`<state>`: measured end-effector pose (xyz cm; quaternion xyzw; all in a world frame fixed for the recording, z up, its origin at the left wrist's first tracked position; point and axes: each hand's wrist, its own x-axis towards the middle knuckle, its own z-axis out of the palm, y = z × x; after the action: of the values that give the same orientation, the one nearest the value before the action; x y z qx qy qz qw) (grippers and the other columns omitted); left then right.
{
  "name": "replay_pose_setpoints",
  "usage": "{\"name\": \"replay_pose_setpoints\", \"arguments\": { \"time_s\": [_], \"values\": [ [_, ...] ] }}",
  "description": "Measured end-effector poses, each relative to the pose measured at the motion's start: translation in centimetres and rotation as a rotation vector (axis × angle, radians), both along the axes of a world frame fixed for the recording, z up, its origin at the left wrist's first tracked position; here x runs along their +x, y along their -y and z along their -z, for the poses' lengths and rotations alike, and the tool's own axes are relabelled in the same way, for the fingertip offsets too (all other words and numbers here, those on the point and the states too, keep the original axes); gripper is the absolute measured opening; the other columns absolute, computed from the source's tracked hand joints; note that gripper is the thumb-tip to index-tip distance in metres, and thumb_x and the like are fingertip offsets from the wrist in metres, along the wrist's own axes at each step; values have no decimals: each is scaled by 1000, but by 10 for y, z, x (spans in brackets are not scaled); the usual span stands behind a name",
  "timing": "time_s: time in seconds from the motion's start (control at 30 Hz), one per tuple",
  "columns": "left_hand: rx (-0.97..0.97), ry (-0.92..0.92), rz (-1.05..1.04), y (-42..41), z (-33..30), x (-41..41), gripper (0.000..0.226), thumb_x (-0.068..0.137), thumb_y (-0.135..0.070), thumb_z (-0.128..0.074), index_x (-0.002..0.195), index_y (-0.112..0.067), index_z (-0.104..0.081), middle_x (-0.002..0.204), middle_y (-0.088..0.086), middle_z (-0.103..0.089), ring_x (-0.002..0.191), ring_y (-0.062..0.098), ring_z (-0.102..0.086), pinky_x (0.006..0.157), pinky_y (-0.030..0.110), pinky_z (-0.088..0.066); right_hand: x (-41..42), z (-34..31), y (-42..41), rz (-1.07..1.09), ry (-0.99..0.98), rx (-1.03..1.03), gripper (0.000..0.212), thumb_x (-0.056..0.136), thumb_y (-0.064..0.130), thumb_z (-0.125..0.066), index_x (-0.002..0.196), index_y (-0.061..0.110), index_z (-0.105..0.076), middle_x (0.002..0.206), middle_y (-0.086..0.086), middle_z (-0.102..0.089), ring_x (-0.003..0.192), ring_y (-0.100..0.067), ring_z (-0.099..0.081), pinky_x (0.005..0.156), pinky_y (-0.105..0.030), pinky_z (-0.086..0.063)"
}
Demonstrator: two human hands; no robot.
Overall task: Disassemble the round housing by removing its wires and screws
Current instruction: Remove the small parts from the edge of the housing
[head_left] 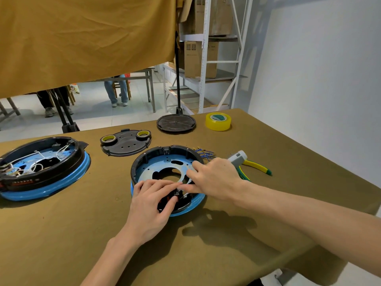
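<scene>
A round housing [162, 162] with a black rim, blue skirt and blue inner plate lies at the table's middle. My left hand [153, 205] grips its near rim, fingers curled over a black part with red on it. My right hand [212, 178] reaches in from the right and pinches something small at that same black part; what it pinches is hidden. A bundle of loose blue wires [204, 154] with metal tips lies just behind the housing.
A second housing [41, 170] full of white wires sits at the left. Behind lie a black cover plate [126, 143], a black round lid [176, 123] and a yellow tape roll [218, 121]. A grey electric screwdriver [238, 157] and yellow-handled pliers [255, 165] lie at the right.
</scene>
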<state>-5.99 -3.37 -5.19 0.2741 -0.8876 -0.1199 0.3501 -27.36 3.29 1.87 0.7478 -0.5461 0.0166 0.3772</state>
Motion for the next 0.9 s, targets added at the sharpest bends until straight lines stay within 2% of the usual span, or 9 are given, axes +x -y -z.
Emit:
{"name": "replay_pose_setpoints", "arguments": {
  "time_s": [0.1, 0.23, 0.33, 0.43, 0.53, 0.63, 0.7, 0.9],
  "values": [
    [2, 6, 1, 0, 0, 0, 47, 97, -54, -42, 135, -38, -66, 125, -22, -66, 117, 2, -49, 106, 28, -23, -1, -6, 4, -55, -77, 180, 66, 98, 72, -26, 77, 18, -57, 70, 4, -43, 41, -18, -44, 39, -26, -25],
    [4, 15, -9, 0, -1, -1, 48, 98, -53, -41, 136, -38, -65, 124, -21, -67, 116, 5, -51, 104, 31, -25, -5, -14, 4, -94, -93, 307, 60, 100, 68, -30, 93, 18, -62, 82, 4, -42, 52, -18, -48, 42, -28, -37],
    [11, 17, -15, 0, 0, -2, 49, 97, -54, -40, 136, -37, -66, 124, -20, -67, 116, 7, -51, 105, 33, -26, -4, -17, 7, -109, -105, 349, 58, 100, 66, -30, 101, 18, -63, 91, 2, -49, 58, -19, -52, 45, -30, -39],
    [18, 16, -14, 0, 0, -2, 49, 97, -54, -41, 135, -37, -66, 123, -20, -68, 116, 7, -52, 105, 32, -26, -3, -19, 10, -99, -88, 409, 58, 101, 64, -31, 101, 17, -65, 87, 3, -57, 60, -19, -53, 49, -32, -45],
    [17, 1, -16, 1, 1, -2, 47, 97, -52, -42, 134, -37, -67, 122, -21, -68, 114, 6, -51, 103, 32, -26, -4, -19, 12, -97, -81, 430, 59, 101, 64, -30, 99, 17, -66, 83, 4, -57, 59, -19, -49, 50, -32, -44],
    [18, -6, -11, 2, 2, -3, 46, 97, -52, -42, 132, -38, -69, 120, -22, -68, 112, 6, -51, 101, 32, -26, -6, -22, 15, -108, -75, 469, 61, 100, 66, -30, 97, 17, -66, 79, 7, -53, 62, -20, -58, 53, -34, -51],
    [18, -10, -8, 3, 3, -3, 45, 98, -52, -42, 132, -38, -69, 119, -22, -68, 111, 5, -51, 101, 31, -26, -7, -24, 18, -113, -64, 480, 61, 99, 68, -31, 94, 18, -65, 79, 7, -56, 64, -21, -62, 56, -36, -55],
    [10, -22, -19, 5, 6, -4, 40, 98, -50, -45, 129, -40, -69, 118, -25, -67, 110, 3, -50, 100, 30, -26, -11, -14, 20, -132, 14, 457, 62, 96, 69, -32, 90, 18, -65, 72, 7, -51, 55, -19, -50, 49, -33, -52]
  ]
}}
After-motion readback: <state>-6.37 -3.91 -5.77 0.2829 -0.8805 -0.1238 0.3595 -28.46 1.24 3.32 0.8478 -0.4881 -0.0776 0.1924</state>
